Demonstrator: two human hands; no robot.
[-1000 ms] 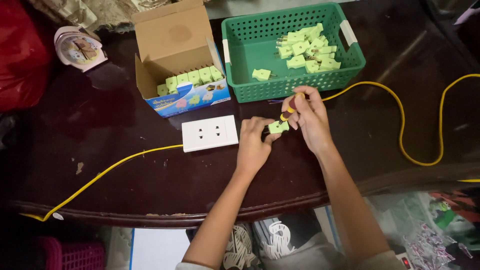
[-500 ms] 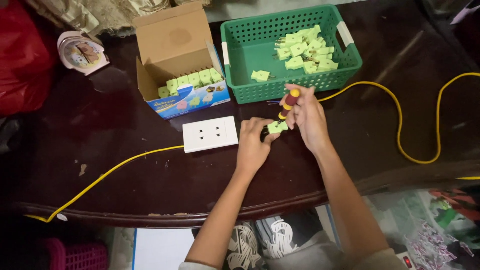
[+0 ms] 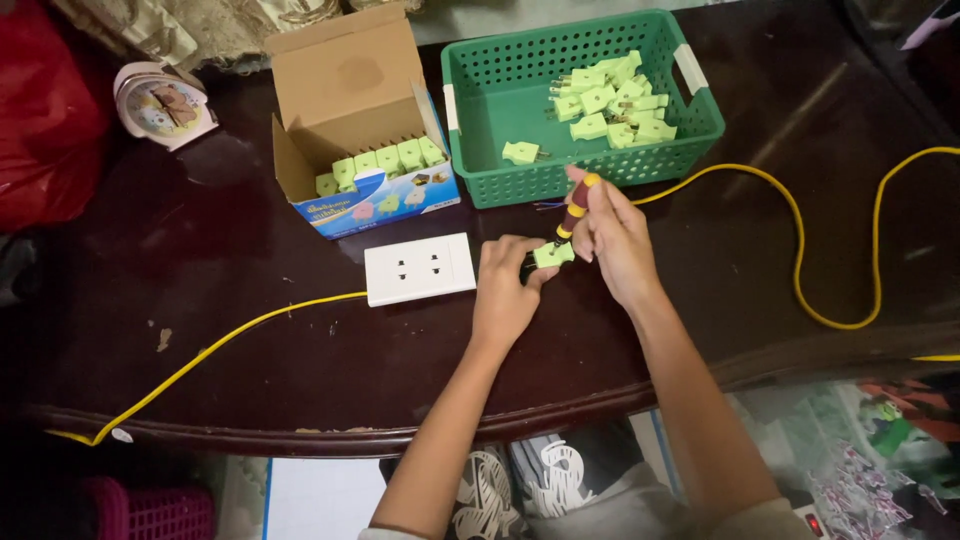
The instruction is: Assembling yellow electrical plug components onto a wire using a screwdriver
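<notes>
My left hand [image 3: 507,285] pinches a small light-green plug [image 3: 553,254] against the dark wooden table [image 3: 250,260]. My right hand [image 3: 618,235] grips a screwdriver [image 3: 574,209] with a red and yellow handle, held nearly upright, its tip down on the plug. A yellow cable [image 3: 800,230] runs from the plug to the right. Just left of my left hand lies a white double socket plate [image 3: 420,268], with another yellow cable [image 3: 210,350] leading off to the left.
A green perforated basket [image 3: 480,130] with several light-green plugs stands behind my hands. Left of it is an open cardboard box [image 3: 350,100] with more plugs. A small alarm clock [image 3: 163,103] and a red bag [image 3: 45,130] are at the far left.
The hands stay at the plug; the screwdriver handle has shifted slightly, tilting a bit more upright. The view moved a little.
</notes>
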